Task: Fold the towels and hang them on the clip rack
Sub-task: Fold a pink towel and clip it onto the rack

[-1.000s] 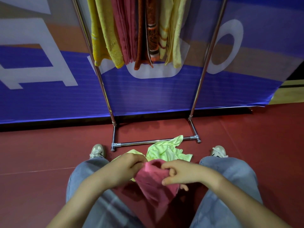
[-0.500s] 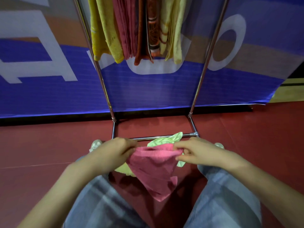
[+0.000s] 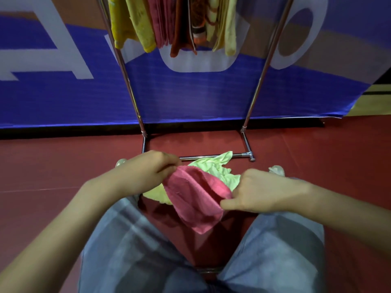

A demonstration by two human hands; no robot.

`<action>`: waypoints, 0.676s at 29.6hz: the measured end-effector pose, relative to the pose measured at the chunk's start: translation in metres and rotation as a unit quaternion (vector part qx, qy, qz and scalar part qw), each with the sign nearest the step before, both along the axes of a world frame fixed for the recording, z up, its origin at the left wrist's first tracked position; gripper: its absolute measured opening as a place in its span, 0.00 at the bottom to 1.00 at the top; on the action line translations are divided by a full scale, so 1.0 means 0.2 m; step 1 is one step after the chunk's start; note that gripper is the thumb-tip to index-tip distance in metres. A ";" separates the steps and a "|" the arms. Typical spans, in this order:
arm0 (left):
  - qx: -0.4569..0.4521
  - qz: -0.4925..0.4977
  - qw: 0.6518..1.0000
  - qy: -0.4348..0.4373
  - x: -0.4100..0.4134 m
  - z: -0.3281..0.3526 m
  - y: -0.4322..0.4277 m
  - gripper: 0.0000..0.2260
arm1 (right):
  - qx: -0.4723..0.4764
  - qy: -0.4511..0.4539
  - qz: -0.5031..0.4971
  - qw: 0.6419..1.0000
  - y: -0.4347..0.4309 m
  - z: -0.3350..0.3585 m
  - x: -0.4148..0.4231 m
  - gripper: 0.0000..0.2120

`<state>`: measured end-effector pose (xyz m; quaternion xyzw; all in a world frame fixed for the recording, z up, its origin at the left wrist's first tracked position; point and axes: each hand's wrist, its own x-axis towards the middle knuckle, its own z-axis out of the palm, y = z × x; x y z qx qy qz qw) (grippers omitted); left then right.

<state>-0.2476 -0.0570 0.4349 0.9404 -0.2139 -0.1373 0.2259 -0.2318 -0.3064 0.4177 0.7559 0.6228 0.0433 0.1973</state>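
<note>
Premises appear to be an indoor sports hall or event venue: dark red sports-type flooring (image 3: pixel 63 166), large blue printed banner (image 3: pixel 190 96) as backdrop, strip of wooden floor (image 3: pixel 378 92) beyond.

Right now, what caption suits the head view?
Both hands, left and right, stretch a pink terry towel below a chrome rack.
</note>
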 end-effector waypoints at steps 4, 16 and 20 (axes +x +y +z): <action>0.018 -0.001 1.000 0.004 0.00 -0.02 0.02 0.13 | 0.055 0.017 -0.015 0.998 0.00 -0.07 0.03 0.07; 0.020 0.045 0.998 -0.038 0.01 -0.09 0.09 0.22 | 0.306 0.207 -0.275 0.888 -0.14 -0.10 0.11 0.19; -0.037 0.032 0.992 -0.114 0.02 -0.02 0.06 0.26 | 0.467 0.273 -0.315 0.780 -0.12 -0.06 0.08 0.17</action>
